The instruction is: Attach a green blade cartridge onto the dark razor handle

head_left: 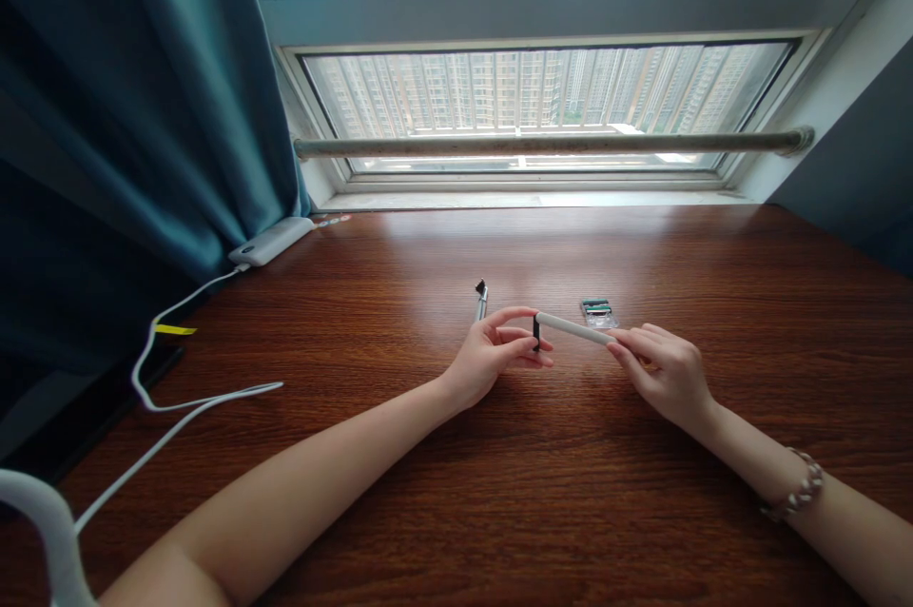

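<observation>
Between my two hands is a slim white rod [574, 328] with a narrow black crosspiece [536, 333] at its left end, razor-like in shape. My left hand [486, 358] pinches the crosspiece with thumb and fingers. The rod's right end is in the closed fingertips of my right hand [665, 366]. Just behind my left hand, a silver-handled tool with a black head [481, 296] shows, its lower part hidden by the hand. A small clear pack with dark and green strips [597, 310] lies on the table beyond the rod.
The brown wooden table [399, 512] reaches to the window sill. At its back left, a white power strip or adapter [275, 241] lies by the blue curtain [143, 65]. A white cable [206, 402] loops along the left side. A curved white tube [43, 502] stands at the lower left.
</observation>
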Demonstrator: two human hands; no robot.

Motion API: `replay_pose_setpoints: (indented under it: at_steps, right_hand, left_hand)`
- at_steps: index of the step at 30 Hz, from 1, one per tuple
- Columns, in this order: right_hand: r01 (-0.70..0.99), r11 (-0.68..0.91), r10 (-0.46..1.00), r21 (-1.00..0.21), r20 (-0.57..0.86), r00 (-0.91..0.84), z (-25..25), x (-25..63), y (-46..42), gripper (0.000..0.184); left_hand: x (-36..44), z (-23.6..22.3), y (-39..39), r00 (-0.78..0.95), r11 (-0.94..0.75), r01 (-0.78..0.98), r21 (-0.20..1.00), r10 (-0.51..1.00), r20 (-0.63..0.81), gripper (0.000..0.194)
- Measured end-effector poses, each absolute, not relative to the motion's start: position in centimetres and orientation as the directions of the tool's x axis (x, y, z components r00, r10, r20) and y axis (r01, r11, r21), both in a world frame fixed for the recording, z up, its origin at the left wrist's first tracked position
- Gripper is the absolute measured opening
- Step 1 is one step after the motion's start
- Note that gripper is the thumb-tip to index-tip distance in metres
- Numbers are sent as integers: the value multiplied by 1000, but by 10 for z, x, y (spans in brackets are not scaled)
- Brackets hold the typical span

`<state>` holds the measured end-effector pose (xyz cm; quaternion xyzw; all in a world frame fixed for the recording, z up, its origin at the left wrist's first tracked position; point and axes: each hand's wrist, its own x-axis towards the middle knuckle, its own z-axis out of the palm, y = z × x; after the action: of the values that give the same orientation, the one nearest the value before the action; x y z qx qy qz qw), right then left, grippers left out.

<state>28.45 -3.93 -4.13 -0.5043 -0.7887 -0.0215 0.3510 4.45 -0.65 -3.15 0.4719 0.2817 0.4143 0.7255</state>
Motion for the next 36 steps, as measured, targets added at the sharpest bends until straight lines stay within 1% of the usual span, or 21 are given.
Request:
replay_pose_setpoints:
  at_steps: [2, 5, 9, 11, 14, 18, 21, 27, 30, 33, 36]
  right_hand:
    - [782, 524, 776, -337, 569, -274, -41, 284, -40, 19]
    - [761, 547, 777, -348, 550, -307, -41, 282, -39, 18]
    - [785, 478, 801, -395, 563, -205, -42, 283, -39, 21]
    - [768, 493, 802, -409, 556, -219, -42, 283, -38, 22]
    - [743, 533, 795, -405, 540, -277, -41, 282, -39, 21]
    - [772, 497, 798, -396, 558, -227, -42, 281, -39, 19]
    - [748, 531, 791, -397, 548, -271, -43, 282, -40, 18]
    - [732, 562, 779, -384, 544, -313, -43, 282, -40, 18]
    - [719, 578, 776, -385, 530, -341, -42, 281, -40, 18]
    - [738, 548, 789, -395, 538, -298, -43, 281, -40, 20]
    - [751, 513, 805, -416, 538, -252, -44, 281, -39, 20]
  left_hand:
    - [45, -33, -6, 479, 207, -330, 921, 877, -25, 41]
    - [45, -35, -5, 460, 214, -341, 915, 887, -36, 34]
    - [45, -36, -4, 428, 207, -312, 927, 902, -57, 30]
    - [45, -36, -4, 412, 203, -306, 930, 909, -62, 30]
    - [46, -37, -4, 410, 186, -308, 933, 911, -46, 31]
    - [46, -39, -3, 396, 139, -323, 936, 918, 0, 28]
    - [46, -40, -2, 412, 125, -323, 938, 911, 21, 24]
    - [45, -41, -2, 439, 181, -346, 921, 898, -12, 25]
    - [45, -41, -1, 432, 176, -342, 923, 902, -12, 23]
    - [45, -42, 0, 416, 151, -360, 921, 909, 13, 23]
    - [45, -41, 0, 407, 138, -394, 909, 913, 38, 32]
